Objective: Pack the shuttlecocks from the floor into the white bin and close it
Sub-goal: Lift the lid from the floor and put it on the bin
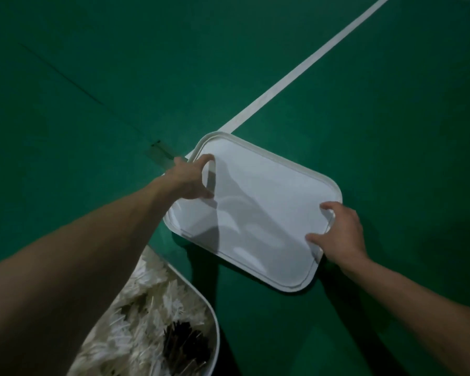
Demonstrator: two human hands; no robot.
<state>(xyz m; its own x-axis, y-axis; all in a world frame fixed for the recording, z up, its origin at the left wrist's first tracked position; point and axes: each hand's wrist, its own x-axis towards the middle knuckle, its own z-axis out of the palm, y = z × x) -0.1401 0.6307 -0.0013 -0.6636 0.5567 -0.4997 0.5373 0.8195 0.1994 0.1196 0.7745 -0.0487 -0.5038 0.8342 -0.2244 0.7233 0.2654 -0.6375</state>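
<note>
A white rectangular lid with rounded corners lies over the green floor, just right of the bin. My left hand grips its left edge, thumb and fingers curled over the rim. My right hand grips its right edge, fingers curled onto the top surface. The white bin stands open at the lower left, partly hidden by my left forearm. It is filled with several white feathered shuttlecocks, plus a dark patch of them near its right wall.
A white court line runs diagonally from the upper right down to the lid. A strip of clear tape lies on the green floor just left of the lid. A thin dark seam crosses the floor at the upper left.
</note>
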